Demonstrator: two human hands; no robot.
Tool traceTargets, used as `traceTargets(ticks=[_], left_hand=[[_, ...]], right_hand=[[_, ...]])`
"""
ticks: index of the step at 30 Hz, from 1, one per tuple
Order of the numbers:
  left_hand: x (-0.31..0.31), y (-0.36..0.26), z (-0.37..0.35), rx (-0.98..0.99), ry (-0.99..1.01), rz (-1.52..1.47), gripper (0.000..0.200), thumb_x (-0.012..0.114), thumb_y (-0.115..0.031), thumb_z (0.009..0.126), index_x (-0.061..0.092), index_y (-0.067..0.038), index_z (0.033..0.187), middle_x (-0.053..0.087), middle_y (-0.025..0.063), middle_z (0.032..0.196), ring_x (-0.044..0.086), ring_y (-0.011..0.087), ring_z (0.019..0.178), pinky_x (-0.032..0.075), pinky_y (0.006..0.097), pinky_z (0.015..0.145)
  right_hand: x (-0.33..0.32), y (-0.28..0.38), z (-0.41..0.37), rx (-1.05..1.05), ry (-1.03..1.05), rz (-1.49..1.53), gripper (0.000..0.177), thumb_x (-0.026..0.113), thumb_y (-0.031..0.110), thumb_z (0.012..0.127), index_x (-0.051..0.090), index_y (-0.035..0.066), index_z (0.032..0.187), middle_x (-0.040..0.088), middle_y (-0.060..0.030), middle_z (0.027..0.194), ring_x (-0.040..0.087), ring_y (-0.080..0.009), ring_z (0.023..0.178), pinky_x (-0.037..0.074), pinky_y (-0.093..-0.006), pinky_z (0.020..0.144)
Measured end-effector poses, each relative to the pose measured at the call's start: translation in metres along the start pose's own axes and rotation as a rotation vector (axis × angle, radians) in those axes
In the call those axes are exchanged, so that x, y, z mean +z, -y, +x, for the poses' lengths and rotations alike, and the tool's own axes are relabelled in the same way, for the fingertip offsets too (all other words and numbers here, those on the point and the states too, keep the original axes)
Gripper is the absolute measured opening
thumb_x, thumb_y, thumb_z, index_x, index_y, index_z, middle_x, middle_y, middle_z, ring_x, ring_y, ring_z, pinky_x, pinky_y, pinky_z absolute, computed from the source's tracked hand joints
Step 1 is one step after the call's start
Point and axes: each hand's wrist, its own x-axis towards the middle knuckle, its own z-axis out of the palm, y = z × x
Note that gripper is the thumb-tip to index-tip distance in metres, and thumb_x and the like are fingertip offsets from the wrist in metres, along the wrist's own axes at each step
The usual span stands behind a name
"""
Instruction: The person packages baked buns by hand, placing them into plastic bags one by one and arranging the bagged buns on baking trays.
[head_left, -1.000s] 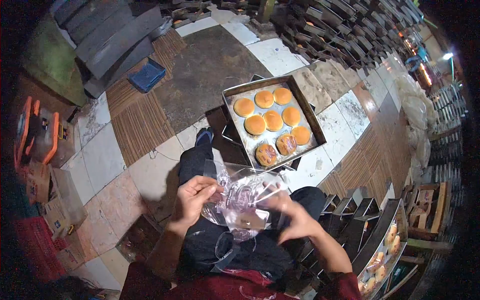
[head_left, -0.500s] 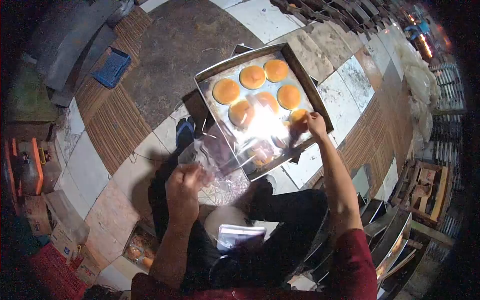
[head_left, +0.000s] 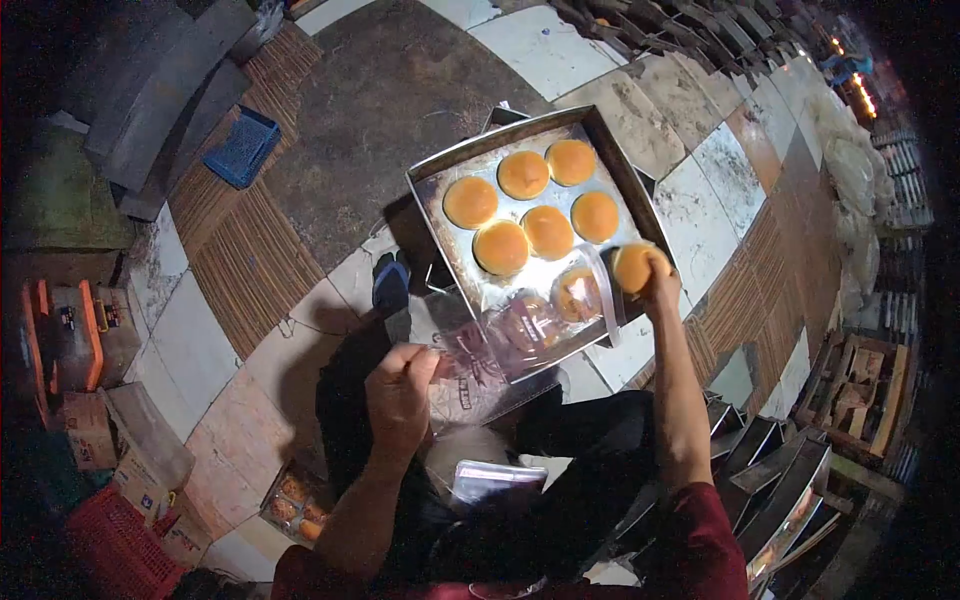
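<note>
My left hand pinches the closed end of a clear printed plastic bag. The bag stretches over the near part of a metal baking tray, its mouth gaping toward the right. In my right hand is a round golden bun, held at the tray's right edge beside the bag's mouth. Several more buns sit on the tray, and two near ones show through the plastic. A stack of clear bags lies in front of me, partly hidden by my left hand.
A blue plastic basket stands on the floor at left. Packed buns lie low on the left, near a red crate. Metal trays are piled at right, by a wooden crate.
My right hand has lifted a bun from the tray's near right side. The bag now spreads over the near buns with its mouth open. The bright glare has faded.
</note>
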Motion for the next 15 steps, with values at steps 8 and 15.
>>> traceTargets(ticks=[8, 15], left_hand=[[0.015, 0.008, -0.024, 0.154, 0.205, -0.077, 0.015, 0.063, -0.009, 0.081, 0.061, 0.002, 0.092, 0.065, 0.008, 0.077, 0.059, 0.0104, 0.067, 0.047, 0.0241, 0.061], [-0.041, -0.045, -0.059, 0.223, 0.641, 0.279, 0.024, 0.064, -0.009, 0.08, 0.06, 0.001, 0.101, 0.064, 0.005, 0.085, 0.059, 0.0121, 0.079, 0.046, 0.0245, 0.077]], right_hand=[[0.012, 0.11, -0.186, -0.038, 0.622, -0.09, 0.051, 0.055, 0.035, 0.087, 0.042, 0.002, 0.124, 0.052, -0.0082, 0.113, 0.051, -0.0156, 0.1, 0.044, -0.0303, 0.086], [-0.007, 0.098, -0.314, 0.162, 0.801, 0.089, 0.066, 0.07, 0.014, 0.075, 0.035, 0.0, 0.13, 0.054, -0.0095, 0.115, 0.051, -0.0157, 0.106, 0.04, -0.0303, 0.092]])
